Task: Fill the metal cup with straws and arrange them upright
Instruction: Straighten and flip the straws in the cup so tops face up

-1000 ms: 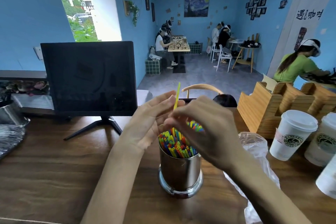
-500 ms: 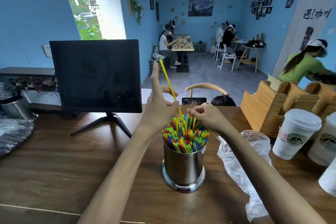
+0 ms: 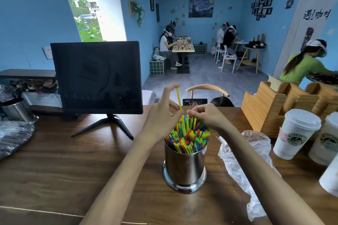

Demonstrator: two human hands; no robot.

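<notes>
A shiny metal cup (image 3: 184, 167) is standing upright on the wooden desk (image 3: 54, 166), close in front of the person, so both arms are reaching it with ease. The cup is being filled with bright straws (image 3: 188, 137) in blue, green, yellow and red, and it is already looking packed, with the tops fanning out a little above the rim. One yellow straw (image 3: 178, 98) is being held up higher than the rest, tilted a bit, by the left hand (image 3: 162, 115); its grip is closed on that straw, with the long finger stretched up beside it, likely so the straw is being kept straight while its lower end is being guided down among the others. The right hand (image 3: 206, 117) is being held just over the far side of the bunch, its fingers curled and pinching at the straw tops, probably so room is being made or loose ones are being steadied. A crinkly clear plastic bag (image 3: 243, 160) is lying on the desk just right of the cup, perhaps the wrapper that the straws came in. White paper cups (image 3: 296, 133) with lids and a wooden holder (image 3: 265, 107) are sitting farther right, and a dark screen (image 3: 97, 76) is standing to the left.
</notes>
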